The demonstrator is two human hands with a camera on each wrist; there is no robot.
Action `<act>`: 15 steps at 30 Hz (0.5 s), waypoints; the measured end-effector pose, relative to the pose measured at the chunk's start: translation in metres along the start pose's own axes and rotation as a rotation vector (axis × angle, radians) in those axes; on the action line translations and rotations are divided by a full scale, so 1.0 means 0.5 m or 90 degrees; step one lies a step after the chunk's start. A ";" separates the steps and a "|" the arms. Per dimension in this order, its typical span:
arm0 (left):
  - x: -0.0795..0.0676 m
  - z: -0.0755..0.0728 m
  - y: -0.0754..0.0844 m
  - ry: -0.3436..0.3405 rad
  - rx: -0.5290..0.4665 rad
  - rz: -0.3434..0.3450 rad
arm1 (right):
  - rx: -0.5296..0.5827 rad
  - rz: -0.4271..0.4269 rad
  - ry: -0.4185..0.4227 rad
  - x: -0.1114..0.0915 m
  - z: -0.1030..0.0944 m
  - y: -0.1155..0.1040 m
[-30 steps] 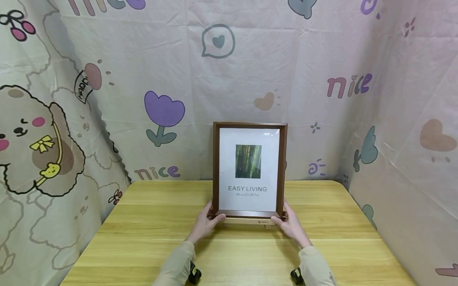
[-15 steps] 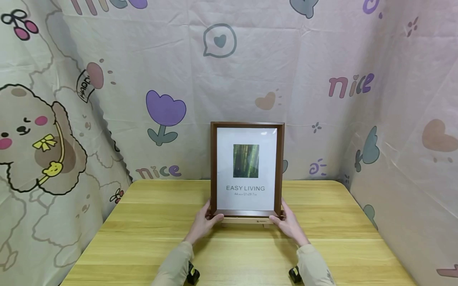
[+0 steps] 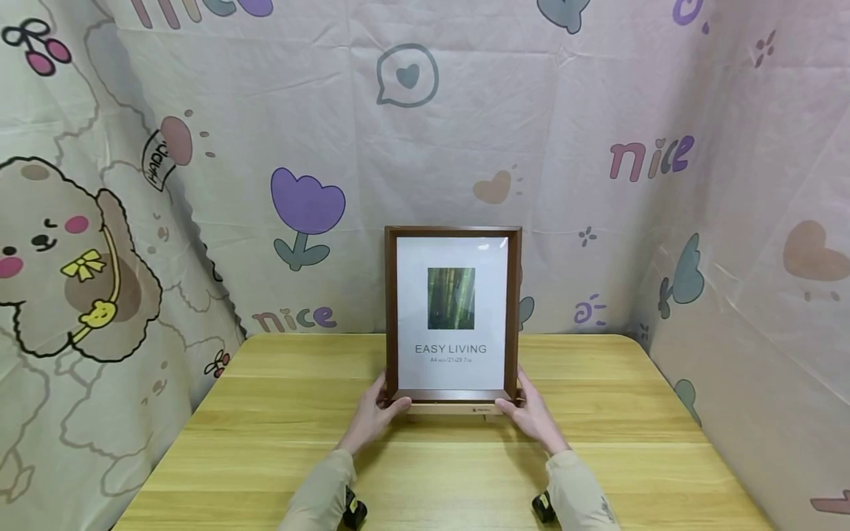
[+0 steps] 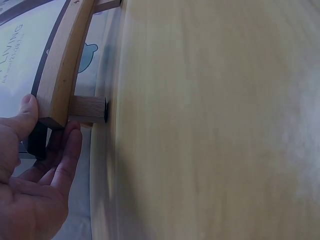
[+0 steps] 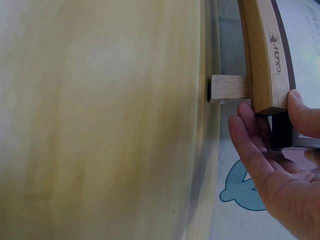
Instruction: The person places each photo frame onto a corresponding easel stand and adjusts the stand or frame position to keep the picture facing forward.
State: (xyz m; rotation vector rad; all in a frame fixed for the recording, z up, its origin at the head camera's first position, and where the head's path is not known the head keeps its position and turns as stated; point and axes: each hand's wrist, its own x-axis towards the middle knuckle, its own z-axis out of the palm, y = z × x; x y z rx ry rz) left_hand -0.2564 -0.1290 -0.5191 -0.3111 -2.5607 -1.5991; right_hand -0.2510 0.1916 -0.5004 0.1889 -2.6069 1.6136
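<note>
A brown picture frame (image 3: 453, 335) stands upright at the middle of the table, its white insert reading "EASY LIVING" below a small bamboo print. Under its lower edge runs the pale wooden ledge (image 3: 441, 409) of a tabletop easel, mostly hidden behind the frame. My left hand (image 3: 372, 413) grips the lower left corner, thumb in front and fingers behind and beneath. At the opposite corner, my right hand (image 3: 531, 411) holds it the same way. In the right wrist view, the fingertips (image 5: 240, 122) lie just beside the end of the ledge, near an easel foot (image 5: 230, 87).
The wood-grain table (image 3: 279, 413) reaches back to a printed cloth backdrop (image 3: 412, 147). More cloth hangs on both sides. A dark device with a strap is on each wrist, below the cream sleeves (image 3: 319, 490). Another easel foot (image 4: 87, 107) shows in the left wrist view.
Both hands and the picture frame have slid slightly left. The easel ledge beneath has also shifted a little left. The grip looks the same.
</note>
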 end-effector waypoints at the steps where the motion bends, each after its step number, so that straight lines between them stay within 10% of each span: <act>1: 0.000 -0.001 0.000 0.000 -0.003 0.001 | 0.002 -0.002 -0.001 0.000 0.001 0.000; 15: -0.001 -0.004 0.002 0.002 0.007 0.005 | -0.009 -0.005 -0.006 0.002 0.001 -0.002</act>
